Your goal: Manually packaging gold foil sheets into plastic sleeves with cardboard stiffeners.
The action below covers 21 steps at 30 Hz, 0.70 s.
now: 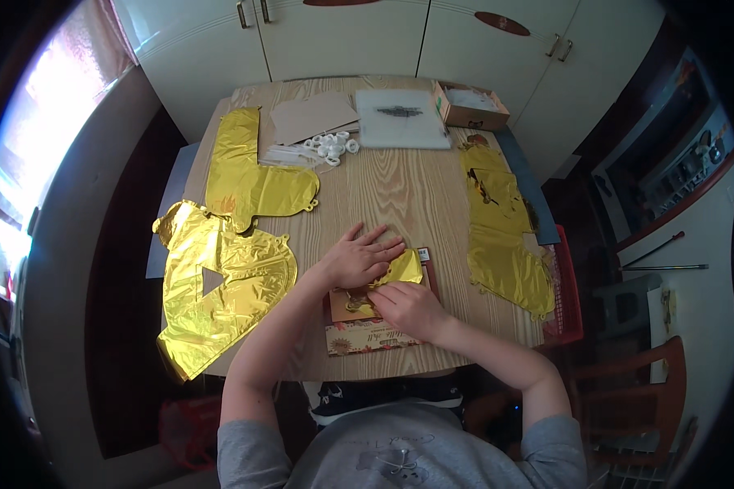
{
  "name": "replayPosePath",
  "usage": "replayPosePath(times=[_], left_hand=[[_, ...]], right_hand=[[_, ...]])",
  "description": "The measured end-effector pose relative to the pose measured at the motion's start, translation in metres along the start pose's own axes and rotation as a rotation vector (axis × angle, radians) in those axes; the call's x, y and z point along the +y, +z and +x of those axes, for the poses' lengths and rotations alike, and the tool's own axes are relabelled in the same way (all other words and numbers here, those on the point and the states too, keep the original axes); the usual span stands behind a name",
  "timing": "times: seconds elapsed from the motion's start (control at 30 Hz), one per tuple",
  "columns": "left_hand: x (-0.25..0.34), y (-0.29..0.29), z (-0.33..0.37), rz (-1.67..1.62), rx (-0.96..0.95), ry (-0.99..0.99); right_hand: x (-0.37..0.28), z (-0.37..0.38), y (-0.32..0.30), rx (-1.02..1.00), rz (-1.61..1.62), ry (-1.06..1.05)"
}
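A wood-grained counter (391,187) is backed by cream cabinets (342,45), with a bright window (49,106) at the left. Gold foil pieces (257,186) are spread along both sides; white rings (332,147) and a cardboard box (475,121) are set toward the back. At the near middle, a folded gold foil (408,267) is partly covered by the left hand (360,259), its fingers spread; whether it is pinched by the fingers of the right hand (413,310) cannot be told. Dark lettering is borne by a cream card (373,339) on the near side, a white label (423,254) shown beside the foil
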<state>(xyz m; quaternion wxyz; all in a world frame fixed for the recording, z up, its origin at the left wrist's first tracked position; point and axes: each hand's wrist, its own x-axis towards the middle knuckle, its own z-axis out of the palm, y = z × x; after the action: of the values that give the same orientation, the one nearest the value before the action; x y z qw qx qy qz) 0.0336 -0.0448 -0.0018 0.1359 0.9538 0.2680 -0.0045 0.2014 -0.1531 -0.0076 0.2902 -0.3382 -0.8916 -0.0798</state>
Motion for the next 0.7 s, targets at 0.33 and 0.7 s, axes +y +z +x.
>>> replayPosePath(times=[0.33, 0.7], left_hand=[[-0.004, 0.005, 0.001, 0.032, 0.003, 0.005], [-0.003, 0.005, 0.001, 0.077, 0.003, 0.003]], right_hand=[[-0.008, 0.017, 0.003, -0.089, -0.015, 0.082], [-0.015, 0.017, 0.007, -0.100, -0.083, 0.124]])
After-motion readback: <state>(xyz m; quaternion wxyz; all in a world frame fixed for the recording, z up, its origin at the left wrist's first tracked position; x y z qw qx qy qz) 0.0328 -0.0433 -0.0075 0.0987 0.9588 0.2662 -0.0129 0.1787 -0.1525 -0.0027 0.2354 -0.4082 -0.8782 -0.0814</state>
